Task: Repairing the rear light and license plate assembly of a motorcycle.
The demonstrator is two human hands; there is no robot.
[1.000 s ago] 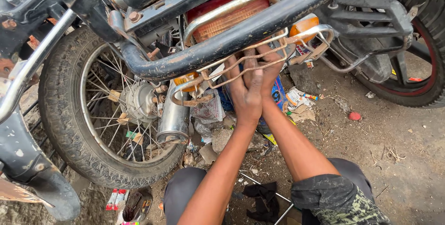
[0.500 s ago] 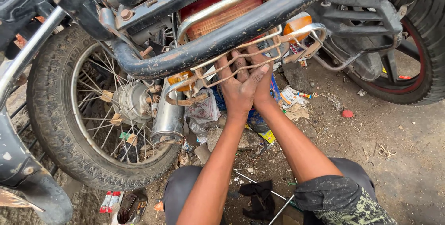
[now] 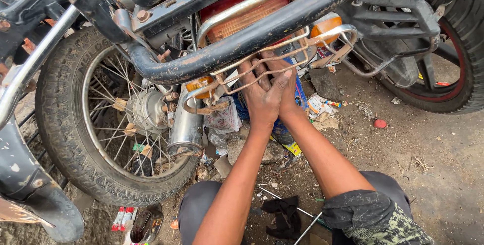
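Note:
I am crouched behind a motorcycle. My left hand (image 3: 262, 101) and my right hand (image 3: 288, 91) are pressed side by side and reach up under the red tail light (image 3: 242, 15). Their fingers pass behind a rusty wire guard (image 3: 275, 58) and touch it. The fingertips are hidden by the black rear bar (image 3: 252, 38), so I cannot tell if they grip anything. Orange indicators sit to either side, one at the left (image 3: 199, 84) and one at the right (image 3: 325, 25).
The spoked rear wheel (image 3: 65, 124) and chrome exhaust (image 3: 185, 129) are at the left. Another machine's tyre (image 3: 464, 48) stands at the right. On the dirt ground lie a black cloth (image 3: 282, 214), a thin metal rod (image 3: 307, 225), wrappers (image 3: 322, 109) and a red cap (image 3: 380, 123).
Both hands stay under the tail light with fingers behind the wire guard; they have drawn closer together. My view has shifted slightly.

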